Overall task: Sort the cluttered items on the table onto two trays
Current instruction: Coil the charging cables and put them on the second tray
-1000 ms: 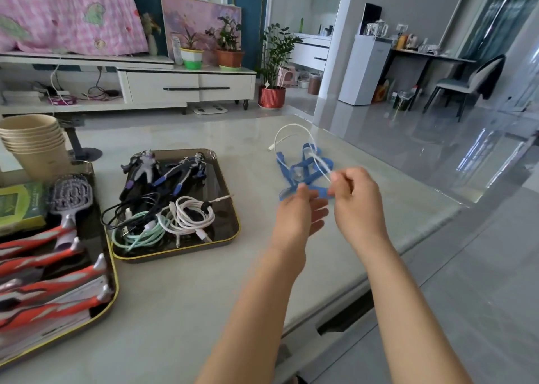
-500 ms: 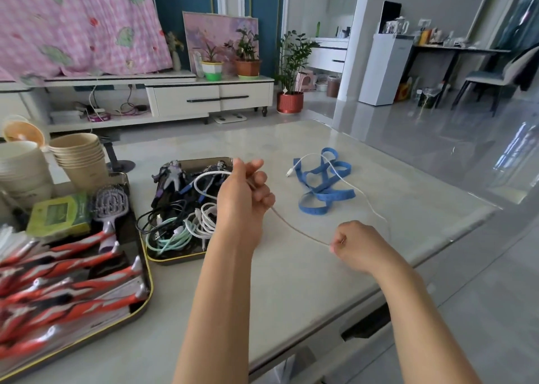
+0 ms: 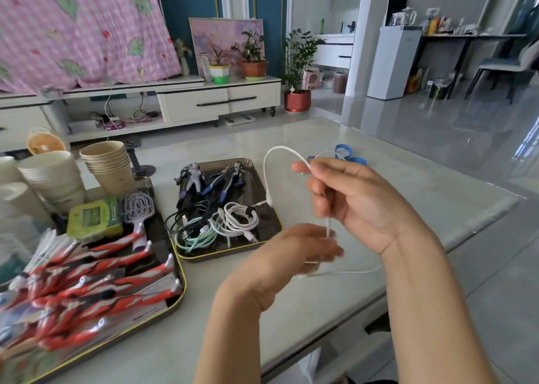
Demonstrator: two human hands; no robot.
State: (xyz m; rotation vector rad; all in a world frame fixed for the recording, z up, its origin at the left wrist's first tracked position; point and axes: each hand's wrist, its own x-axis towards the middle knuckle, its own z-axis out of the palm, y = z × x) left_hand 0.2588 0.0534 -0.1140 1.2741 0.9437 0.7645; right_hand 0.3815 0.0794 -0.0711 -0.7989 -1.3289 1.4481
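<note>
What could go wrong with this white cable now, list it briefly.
1. The white cable arcs from the right hand down over the cable tray; its plug could snag the coiled cables there.
2. Slack past the left hand runs toward the table edge and may slide off.

My right hand (image 3: 358, 206) holds the white cable (image 3: 271, 156) up above the table (image 3: 437, 197), with its end arching left over the small tray (image 3: 227, 256) of coiled cables (image 3: 236, 223) and toy figures (image 3: 192, 179). My left hand (image 3: 288, 255), blurred, grips the cable's lower run just beneath. A blue strap (image 3: 351, 158) lies on the table behind my right hand.
</note>
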